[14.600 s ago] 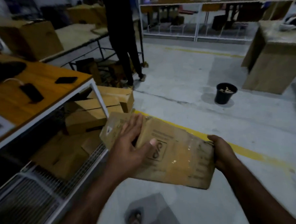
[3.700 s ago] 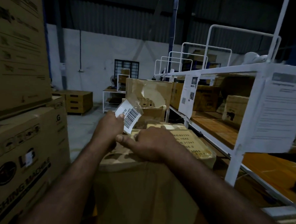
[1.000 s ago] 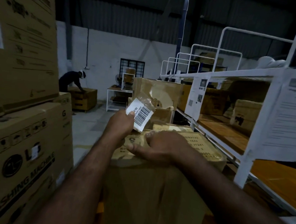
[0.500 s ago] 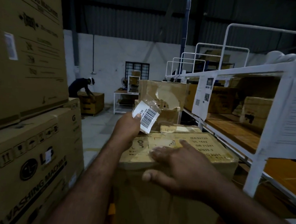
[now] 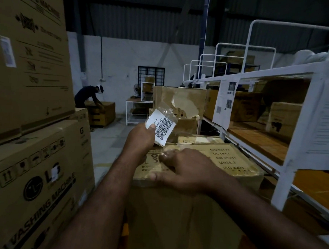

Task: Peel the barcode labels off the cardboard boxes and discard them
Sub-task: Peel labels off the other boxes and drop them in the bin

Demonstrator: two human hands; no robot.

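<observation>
Barcode label point(image 5: 160, 127) stands above the left hand's point(image 5: 140, 140) pinching thumb and fingers, apparently peeled free. Below, the right hand point(image 5: 184, 169) presses loosely bent fingers onto the box point(image 5: 233, 158), probably steadying it.

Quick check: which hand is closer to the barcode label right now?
Left. The left hand pinches the barcode label by its left edge; the right hand rests below it on the small box.
</observation>
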